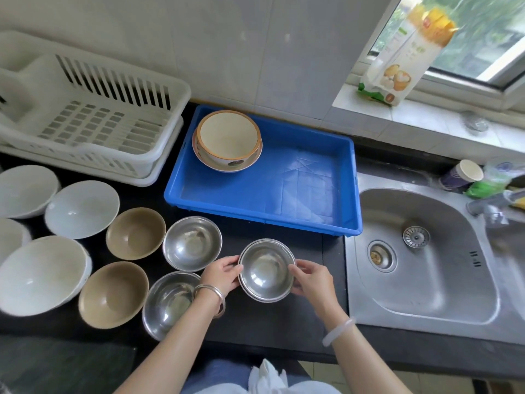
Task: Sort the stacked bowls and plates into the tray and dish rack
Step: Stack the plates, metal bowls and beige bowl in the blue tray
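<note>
We see a black countertop [309,322] carrying, left of the hands [224,273], steel bowls [192,243], brown bowls [135,233] and white bowls [81,209]; beyond them, a blue tray [284,194] and white dish rack [93,123].

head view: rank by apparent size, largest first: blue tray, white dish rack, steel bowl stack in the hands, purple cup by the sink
1. blue tray and white dish rack: similar extent, and the rack is cut off at the left edge, so I won't rank them.
2. steel bowl stack, held by left hand and right hand.
3. purple cup, clearly smallest.
</note>
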Action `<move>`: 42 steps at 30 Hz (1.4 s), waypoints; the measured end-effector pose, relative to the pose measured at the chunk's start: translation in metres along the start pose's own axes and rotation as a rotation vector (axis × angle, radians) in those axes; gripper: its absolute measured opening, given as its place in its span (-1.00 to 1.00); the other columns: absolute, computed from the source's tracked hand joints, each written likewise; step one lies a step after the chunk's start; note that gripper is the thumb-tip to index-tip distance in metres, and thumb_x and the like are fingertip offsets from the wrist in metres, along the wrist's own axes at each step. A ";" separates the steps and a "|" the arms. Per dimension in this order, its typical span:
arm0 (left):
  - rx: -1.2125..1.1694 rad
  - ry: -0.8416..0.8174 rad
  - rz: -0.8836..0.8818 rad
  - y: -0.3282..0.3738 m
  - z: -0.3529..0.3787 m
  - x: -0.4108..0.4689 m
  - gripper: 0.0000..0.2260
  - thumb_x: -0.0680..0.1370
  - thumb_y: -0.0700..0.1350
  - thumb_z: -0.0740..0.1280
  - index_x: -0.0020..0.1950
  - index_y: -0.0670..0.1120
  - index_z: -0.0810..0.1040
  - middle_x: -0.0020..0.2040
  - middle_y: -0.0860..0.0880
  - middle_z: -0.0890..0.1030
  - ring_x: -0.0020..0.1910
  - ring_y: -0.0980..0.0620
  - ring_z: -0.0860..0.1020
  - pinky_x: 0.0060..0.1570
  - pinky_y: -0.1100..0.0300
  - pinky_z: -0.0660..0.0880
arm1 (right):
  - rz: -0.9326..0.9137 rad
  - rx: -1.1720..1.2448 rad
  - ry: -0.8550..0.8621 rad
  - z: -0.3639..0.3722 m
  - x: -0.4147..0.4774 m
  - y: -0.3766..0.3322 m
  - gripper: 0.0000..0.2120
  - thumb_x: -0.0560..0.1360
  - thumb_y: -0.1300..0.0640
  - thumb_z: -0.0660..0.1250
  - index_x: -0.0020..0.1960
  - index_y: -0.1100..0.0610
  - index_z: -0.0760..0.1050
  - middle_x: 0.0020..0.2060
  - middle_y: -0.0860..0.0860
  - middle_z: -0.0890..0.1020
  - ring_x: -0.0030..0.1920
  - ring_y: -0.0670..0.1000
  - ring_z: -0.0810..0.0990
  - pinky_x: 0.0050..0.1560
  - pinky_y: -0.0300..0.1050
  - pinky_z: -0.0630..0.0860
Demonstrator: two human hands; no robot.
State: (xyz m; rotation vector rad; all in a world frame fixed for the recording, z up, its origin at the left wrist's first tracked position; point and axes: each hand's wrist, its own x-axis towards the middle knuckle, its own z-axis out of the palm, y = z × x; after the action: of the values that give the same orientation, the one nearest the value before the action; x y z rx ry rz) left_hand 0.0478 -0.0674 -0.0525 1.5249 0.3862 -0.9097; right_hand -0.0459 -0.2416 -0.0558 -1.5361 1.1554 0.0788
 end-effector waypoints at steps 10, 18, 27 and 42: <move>-0.035 -0.042 0.178 0.076 0.015 0.001 -0.77 0.54 -0.27 0.26 0.19 -0.18 0.51 -0.01 -0.10 0.60 -0.04 0.00 0.57 -0.19 0.29 0.53 | -0.188 0.135 -0.007 -0.022 0.015 -0.070 -0.97 0.43 0.13 0.45 -0.13 0.06 0.66 -0.37 -0.04 0.69 -0.35 -0.11 0.63 -0.34 -0.22 0.60; -0.039 -0.003 0.180 0.141 0.058 0.043 -0.78 0.56 -0.20 0.26 0.19 -0.18 0.51 -0.03 -0.10 0.56 -0.12 -0.02 0.54 -0.20 0.16 0.55 | -0.200 0.131 -0.013 -0.040 0.077 -0.135 -0.97 0.45 0.10 0.43 -0.15 0.04 0.60 -0.23 0.07 0.65 -0.34 0.02 0.63 -0.38 -0.24 0.58; -0.173 0.075 0.053 0.155 0.100 0.108 -0.77 0.58 -0.18 0.21 0.23 -0.14 0.48 -0.02 -0.06 0.51 -0.05 -0.12 0.51 -0.13 -0.01 0.51 | -0.104 0.096 -0.056 -0.033 0.159 -0.153 -0.73 0.48 0.11 0.40 0.13 0.21 0.57 -0.21 0.06 0.60 -0.38 0.01 0.60 -0.39 -0.23 0.59; -0.409 0.163 0.076 0.141 0.111 0.160 -0.72 0.57 -0.24 0.21 0.26 -0.29 0.45 0.09 -0.18 0.54 0.06 -0.07 0.51 0.08 0.10 0.47 | -0.052 0.144 -0.109 -0.015 0.209 -0.159 -0.74 0.52 0.12 0.35 0.16 0.22 0.51 -0.04 0.12 0.55 -0.35 0.01 0.54 -0.42 -0.28 0.59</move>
State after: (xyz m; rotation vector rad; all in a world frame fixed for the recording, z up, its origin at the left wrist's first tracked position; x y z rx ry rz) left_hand 0.2137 -0.2413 -0.0656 1.2284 0.5901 -0.6030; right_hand 0.1618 -0.4027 -0.0638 -1.4163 1.0128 0.0430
